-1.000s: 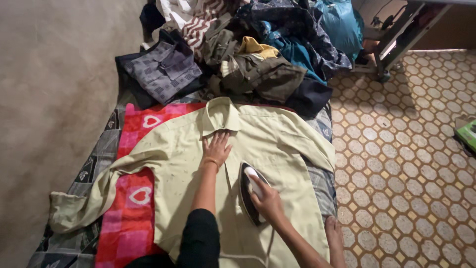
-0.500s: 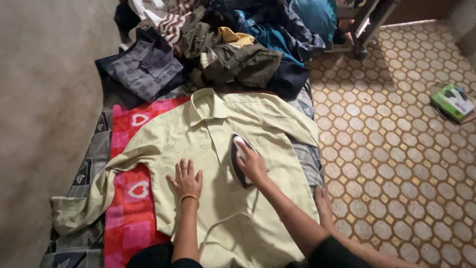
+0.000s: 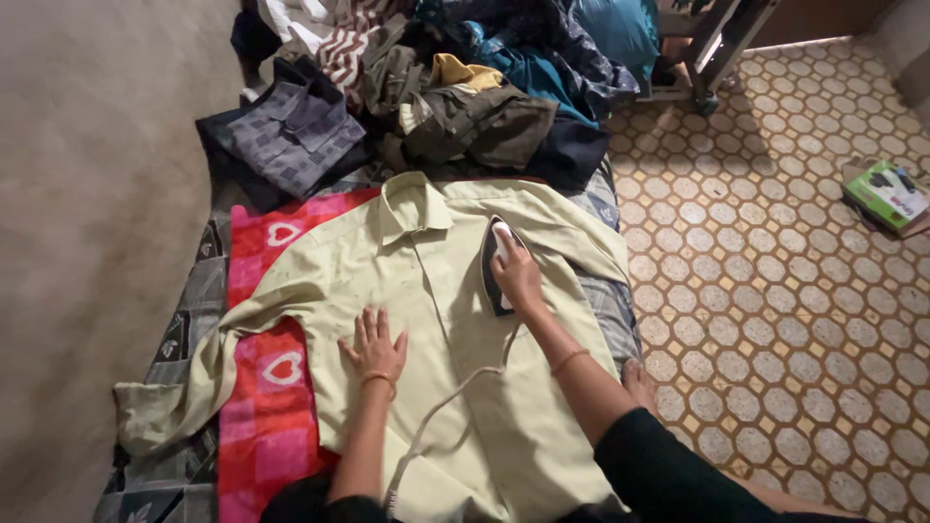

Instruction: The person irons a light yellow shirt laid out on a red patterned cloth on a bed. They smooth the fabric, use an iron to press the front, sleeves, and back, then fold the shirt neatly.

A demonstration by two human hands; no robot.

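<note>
Shirt (image 3: 426, 320), pale green, spread front-up on our red heart blanket (image 3: 262, 407), collar away from us. Right hand (image 3: 518, 276), fingers closed round the iron (image 3: 496, 266), on the chest, tip toward the collar. Left hand (image 3: 373, 349), fingers splayed flat, empty.

green and white flat box (image 3: 886, 195), on tiled floor, far right

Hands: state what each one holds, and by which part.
The right hand grips the iron by its top handle. The left hand holds nothing; it lies flat on the pale green shirt.
</note>
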